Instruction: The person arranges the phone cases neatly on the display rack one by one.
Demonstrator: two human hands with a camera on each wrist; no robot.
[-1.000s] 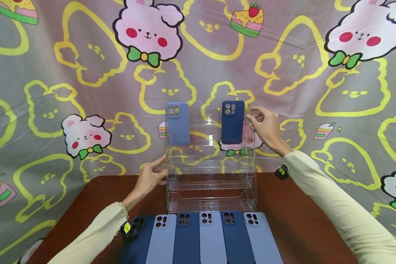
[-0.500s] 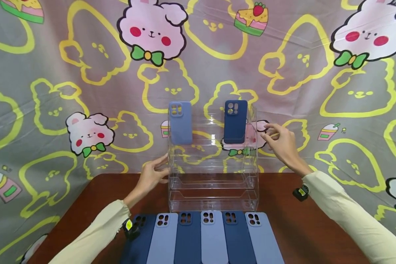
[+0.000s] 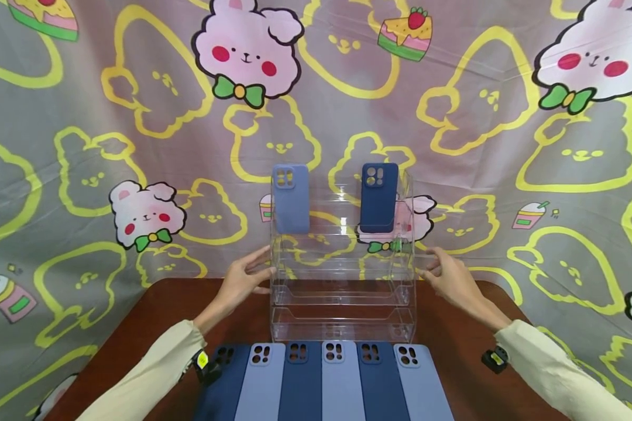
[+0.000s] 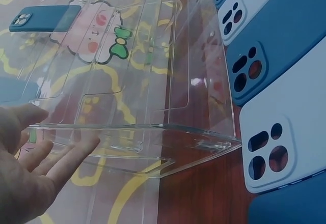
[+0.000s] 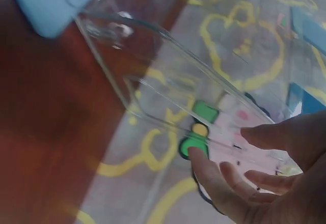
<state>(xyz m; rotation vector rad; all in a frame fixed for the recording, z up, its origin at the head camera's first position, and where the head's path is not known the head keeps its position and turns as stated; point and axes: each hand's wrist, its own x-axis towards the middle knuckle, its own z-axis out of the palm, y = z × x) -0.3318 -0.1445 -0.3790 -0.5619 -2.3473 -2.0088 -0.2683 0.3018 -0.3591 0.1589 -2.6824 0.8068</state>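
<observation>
A clear tiered display stand [image 3: 342, 316] rises from the table, its upper tier holding a light blue phone case [image 3: 293, 204] at the left and a dark blue phone case [image 3: 379, 202] at the right. At the stand's left side is my left hand [image 3: 242, 278], fingers loosely extended along the clear side panel; whether they press it I cannot tell. My right hand [image 3: 450, 280] is beside the stand's right side, thumb and fingers apart with nothing between them. In the right wrist view, its fingers [image 5: 214, 183] lie near the clear side edge.
Several phone cases [image 3: 339, 386], alternating dark and light blue, lie in an overlapping row in front of the stand. The brown table [image 3: 469, 351] ends at a patterned cloth backdrop [image 3: 316, 117] behind the stand.
My right hand has moved away from the upper dark blue case, out to the right, then down to the stand's lower right side. The left hand stays at the left side.
</observation>
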